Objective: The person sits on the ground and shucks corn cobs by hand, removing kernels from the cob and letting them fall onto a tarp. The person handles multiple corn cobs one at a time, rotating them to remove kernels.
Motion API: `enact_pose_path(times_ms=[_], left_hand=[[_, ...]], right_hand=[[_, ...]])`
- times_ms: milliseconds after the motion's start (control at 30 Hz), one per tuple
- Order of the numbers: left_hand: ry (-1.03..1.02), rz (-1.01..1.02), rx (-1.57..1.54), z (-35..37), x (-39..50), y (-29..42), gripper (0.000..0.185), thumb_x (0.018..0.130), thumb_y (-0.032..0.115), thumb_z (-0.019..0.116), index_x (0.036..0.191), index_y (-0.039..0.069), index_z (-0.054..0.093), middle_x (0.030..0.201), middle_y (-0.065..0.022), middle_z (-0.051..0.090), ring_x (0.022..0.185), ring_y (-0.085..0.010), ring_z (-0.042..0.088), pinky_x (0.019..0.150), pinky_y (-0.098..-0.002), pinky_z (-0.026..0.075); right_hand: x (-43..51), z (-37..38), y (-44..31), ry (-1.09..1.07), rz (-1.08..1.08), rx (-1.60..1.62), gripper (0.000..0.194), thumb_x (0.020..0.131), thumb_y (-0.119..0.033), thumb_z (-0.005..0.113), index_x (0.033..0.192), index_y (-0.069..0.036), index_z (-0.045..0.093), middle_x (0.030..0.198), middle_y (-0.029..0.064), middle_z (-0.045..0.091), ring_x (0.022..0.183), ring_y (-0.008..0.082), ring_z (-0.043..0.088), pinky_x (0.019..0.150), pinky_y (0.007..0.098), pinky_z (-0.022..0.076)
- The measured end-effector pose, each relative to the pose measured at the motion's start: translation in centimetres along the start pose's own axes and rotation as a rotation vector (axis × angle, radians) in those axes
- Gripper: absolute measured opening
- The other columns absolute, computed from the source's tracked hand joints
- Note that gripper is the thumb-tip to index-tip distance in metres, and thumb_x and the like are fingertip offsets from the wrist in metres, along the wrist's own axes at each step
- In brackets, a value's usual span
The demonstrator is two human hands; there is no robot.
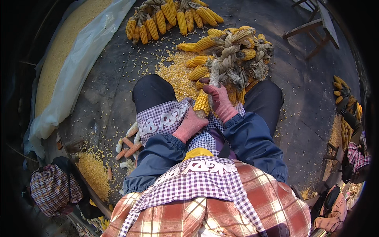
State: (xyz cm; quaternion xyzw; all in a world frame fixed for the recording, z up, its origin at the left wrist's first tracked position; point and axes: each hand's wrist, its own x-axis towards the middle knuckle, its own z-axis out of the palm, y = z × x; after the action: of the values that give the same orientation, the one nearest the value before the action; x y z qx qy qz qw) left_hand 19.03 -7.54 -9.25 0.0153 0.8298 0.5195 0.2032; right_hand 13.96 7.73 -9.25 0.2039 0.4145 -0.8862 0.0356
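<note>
My left hand [192,125], in a pink glove, grips the lower end of a partly shelled ear of yellow corn [202,103]. A bare corncob [214,72] points up out of my gloved right hand [219,99], pressed against that ear. Both hands are over my lap, between my knees. Just past them lies a braided bundle of dried corn ears [229,56], tied by its husks. A heap of loose kernels [179,75] spreads beside the bundle, partly hidden by my knee and hands.
Another bundle of ears [173,17] lies at the far side of the dark sheet [100,89]. Stripped cobs [130,148] are by my left leg. A wooden bench [319,29] stands far right. People sit at lower left [54,189] and right [356,157].
</note>
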Motion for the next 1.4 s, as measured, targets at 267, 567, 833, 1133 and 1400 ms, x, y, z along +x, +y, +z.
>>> enact_pose_path(times_ms=[267, 567, 833, 1133, 1400], left_hand=[[-0.480, -0.497, -0.665, -3.0, -0.1, 4.9, 0.048, 0.073, 0.004, 0.066, 0.115, 0.000, 0.044, 0.086, -0.0068, 0.057, 0.065, -0.0159, 0.056, 0.052, -0.0264, 0.046], [-0.233, -0.145, 0.203, -2.3, 0.1, 2.8, 0.065, 0.066, 0.019, 0.072, 0.118, -0.006, 0.040, 0.099, -0.0171, 0.059, 0.087, -0.0249, 0.060, 0.078, -0.0326, 0.049], [-0.294, -0.130, -0.255, -2.8, 0.7, 1.9, 0.054, 0.076, 0.013, 0.071, 0.120, -0.002, 0.043, 0.097, -0.0109, 0.060, 0.075, -0.0172, 0.059, 0.065, -0.0292, 0.050], [-0.430, -0.241, -0.662, -3.6, -0.3, 5.0, 0.032, 0.086, 0.025, 0.061, 0.105, 0.000, 0.054, 0.082, -0.0071, 0.059, 0.063, -0.0154, 0.057, 0.055, -0.0274, 0.047], [-0.693, -0.770, -1.162, -3.9, 0.5, 2.7, 0.025, 0.091, 0.021, 0.054, 0.107, 0.002, 0.051, 0.077, -0.0049, 0.056, 0.059, -0.0142, 0.052, 0.048, -0.0249, 0.042]], right_hand=[[0.4, -0.5, -1.5, 0.158, -0.078, -0.031, 0.046, 0.078, -0.005, 0.070, 0.119, -0.001, 0.051, 0.082, 0.0020, 0.058, 0.065, 0.0098, 0.052, 0.056, 0.0229, 0.0433], [1.0, -1.1, 2.0, 0.186, -0.072, 0.084, 0.036, 0.079, 0.001, 0.066, 0.115, 0.000, 0.056, 0.092, 0.0021, 0.059, 0.077, 0.0101, 0.055, 0.070, 0.0227, 0.0459], [0.0, -0.6, -2.7, -0.036, 0.007, 0.142, 0.052, 0.077, 0.006, 0.055, 0.128, -0.002, 0.048, 0.082, -0.0004, 0.051, 0.065, 0.0090, 0.047, 0.060, 0.0205, 0.0400], [-2.6, 0.8, -5.6, -0.321, -0.042, 0.282, 0.048, 0.084, -0.006, 0.059, 0.129, 0.000, 0.042, 0.117, 0.0172, 0.057, 0.104, 0.0295, 0.060, 0.090, 0.0413, 0.0497], [0.1, 0.3, -0.7, 0.190, -0.444, -0.443, 0.028, 0.082, -0.002, 0.067, 0.107, -0.002, 0.056, 0.081, -0.0003, 0.058, 0.061, 0.0074, 0.053, 0.057, 0.0202, 0.0452]])
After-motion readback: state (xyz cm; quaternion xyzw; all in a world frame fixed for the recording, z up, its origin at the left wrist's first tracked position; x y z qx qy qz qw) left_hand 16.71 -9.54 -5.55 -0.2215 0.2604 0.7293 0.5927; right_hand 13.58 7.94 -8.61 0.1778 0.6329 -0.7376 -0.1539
